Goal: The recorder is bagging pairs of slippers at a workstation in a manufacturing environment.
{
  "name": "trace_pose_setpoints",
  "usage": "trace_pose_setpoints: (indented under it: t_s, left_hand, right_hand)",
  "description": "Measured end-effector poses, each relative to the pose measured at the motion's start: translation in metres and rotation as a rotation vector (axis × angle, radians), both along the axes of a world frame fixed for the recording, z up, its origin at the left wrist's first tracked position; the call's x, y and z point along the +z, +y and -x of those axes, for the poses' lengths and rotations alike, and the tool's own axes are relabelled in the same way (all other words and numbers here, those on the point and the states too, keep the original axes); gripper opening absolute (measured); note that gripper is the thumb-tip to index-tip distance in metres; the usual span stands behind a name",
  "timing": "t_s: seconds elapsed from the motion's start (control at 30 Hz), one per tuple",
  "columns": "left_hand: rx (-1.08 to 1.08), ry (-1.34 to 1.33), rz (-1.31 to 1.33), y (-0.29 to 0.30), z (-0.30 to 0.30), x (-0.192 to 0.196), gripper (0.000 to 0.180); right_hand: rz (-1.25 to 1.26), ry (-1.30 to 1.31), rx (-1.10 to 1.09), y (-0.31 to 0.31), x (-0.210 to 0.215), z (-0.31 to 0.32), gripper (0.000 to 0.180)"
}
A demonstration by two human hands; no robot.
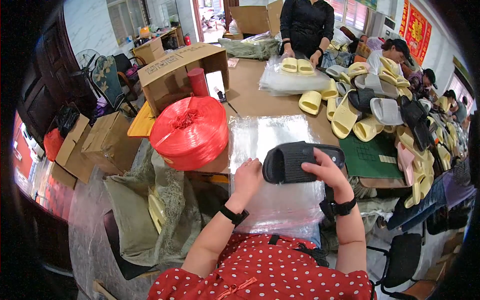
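A pair of black slippers (291, 162) with ribbed straps is in my right hand (327, 172), thumb on the strap and the other fingers around the side. The slippers are held level over a stack of clear plastic bags (270, 202) at the table's near edge. My left hand (248, 176) is on the left part of the stack, just beside the slippers' left end. Its fingers are curled down at the top bag's plastic, with the tips partly hidden.
A big red roll of plastic twine (189, 132) stands left of the bags, before an open cardboard box (185, 70) and a phone (215, 86). Yellow, grey and black slippers (385, 107) are heaped at right beside a green mat (372, 157). Across the table, a person (306, 30) handles bags.
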State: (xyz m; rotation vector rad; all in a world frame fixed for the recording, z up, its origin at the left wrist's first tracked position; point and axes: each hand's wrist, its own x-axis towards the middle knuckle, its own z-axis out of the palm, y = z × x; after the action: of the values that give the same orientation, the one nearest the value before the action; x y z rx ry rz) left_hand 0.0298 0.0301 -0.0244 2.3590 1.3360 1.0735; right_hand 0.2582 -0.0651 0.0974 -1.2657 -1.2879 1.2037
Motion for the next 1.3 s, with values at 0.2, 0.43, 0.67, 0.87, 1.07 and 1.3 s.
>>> trace_pose_setpoints:
  t_s: [0.2, 0.43, 0.67, 0.87, 1.07, 1.3]
  left_hand:
    - [-0.048, 0.086, 0.024, -0.003, 0.001, -0.001, 0.03]
    - [-0.053, 0.042, -0.082, 0.003, 0.002, -0.021, 0.031]
    - [-0.087, 0.052, -0.018, 0.0, 0.0, -0.018, 0.038]
    - [-0.098, 0.066, -0.014, -0.002, 0.002, -0.015, 0.04]
    - [-0.105, 0.066, -0.012, -0.002, 0.002, -0.017, 0.041]
    - [-0.104, 0.093, -0.034, -0.004, 0.0, -0.017, 0.041]
  right_hand:
    - [0.194, -0.103, 0.158, -0.012, -0.04, -0.028, 0.043]
    - [0.056, -0.015, -0.078, 0.008, -0.056, -0.017, 0.036]
    - [-0.097, 0.379, -0.279, 0.062, -0.022, -0.017, 0.029]
    - [-0.307, 0.261, -0.386, 0.077, 0.022, -0.022, 0.034]
    - [-0.341, 0.27, -0.416, 0.069, 0.049, -0.01, 0.028]
    - [-0.342, 0.349, -0.325, 0.084, 0.046, -0.001, 0.025]
